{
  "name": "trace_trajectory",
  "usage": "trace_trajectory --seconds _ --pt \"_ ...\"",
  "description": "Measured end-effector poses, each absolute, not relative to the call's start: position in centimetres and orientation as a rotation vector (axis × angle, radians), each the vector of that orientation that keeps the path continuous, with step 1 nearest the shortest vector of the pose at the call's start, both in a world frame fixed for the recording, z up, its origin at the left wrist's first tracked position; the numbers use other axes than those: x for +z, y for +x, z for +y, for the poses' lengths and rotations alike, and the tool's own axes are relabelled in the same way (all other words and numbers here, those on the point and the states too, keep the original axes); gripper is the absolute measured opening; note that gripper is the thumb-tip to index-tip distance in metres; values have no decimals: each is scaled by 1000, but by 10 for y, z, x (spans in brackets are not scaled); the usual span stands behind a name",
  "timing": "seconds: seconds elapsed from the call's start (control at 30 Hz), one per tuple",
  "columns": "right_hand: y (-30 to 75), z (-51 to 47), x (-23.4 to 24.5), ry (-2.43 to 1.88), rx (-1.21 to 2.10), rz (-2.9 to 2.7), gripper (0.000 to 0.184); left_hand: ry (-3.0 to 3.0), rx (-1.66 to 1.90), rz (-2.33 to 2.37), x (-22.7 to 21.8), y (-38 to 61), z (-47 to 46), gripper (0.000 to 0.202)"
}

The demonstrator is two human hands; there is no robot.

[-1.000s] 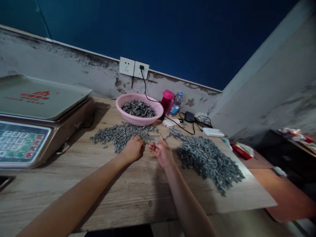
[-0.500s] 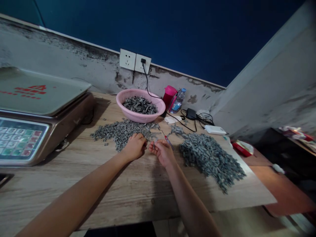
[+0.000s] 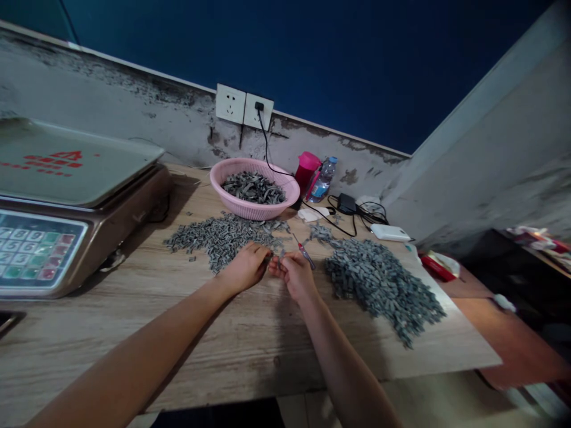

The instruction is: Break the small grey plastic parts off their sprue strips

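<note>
My left hand is closed in a pinch at the near edge of a spread of small grey pieces; what its fingers hold is hidden. Beside it, almost touching, my right hand pinches a small grey piece between thumb and fingers. A thin tool with a red and clear handle lies on the table just beyond the right hand. To the right sits a larger heap of grey strip-like pieces. Behind the spread stands a pink basket holding dark grey strips.
A weighing scale takes up the left side. Behind the basket's right side stand a pink-lidded cup and a water bottle. A black adapter with cables and a white power bank lie at the back right.
My left hand has shifted slightly right, and its fingers now come closer to the right hand's fingertips. The right hand has barely moved.
</note>
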State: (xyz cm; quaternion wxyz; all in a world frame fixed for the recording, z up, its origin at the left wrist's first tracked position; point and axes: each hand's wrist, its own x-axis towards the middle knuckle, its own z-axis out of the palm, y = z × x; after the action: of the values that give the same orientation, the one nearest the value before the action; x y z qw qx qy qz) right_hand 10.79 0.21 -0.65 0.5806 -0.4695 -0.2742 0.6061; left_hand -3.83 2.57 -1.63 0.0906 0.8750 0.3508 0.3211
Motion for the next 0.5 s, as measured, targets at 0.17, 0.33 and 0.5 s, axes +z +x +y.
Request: trace_trajectory --seconds 0.17,0.33,0.5 --pt "108 1 -5 -1097 1398 -667 26 2366 1017 1017 -9 -37 22 12" --pt "109 2 -6 -1069 1330 -723 23 1281 1177 916 -3 -31 17 13" --pt "109 0 -3 -1086 1211 -838 22 593 1122 656 0 -26 15 13"
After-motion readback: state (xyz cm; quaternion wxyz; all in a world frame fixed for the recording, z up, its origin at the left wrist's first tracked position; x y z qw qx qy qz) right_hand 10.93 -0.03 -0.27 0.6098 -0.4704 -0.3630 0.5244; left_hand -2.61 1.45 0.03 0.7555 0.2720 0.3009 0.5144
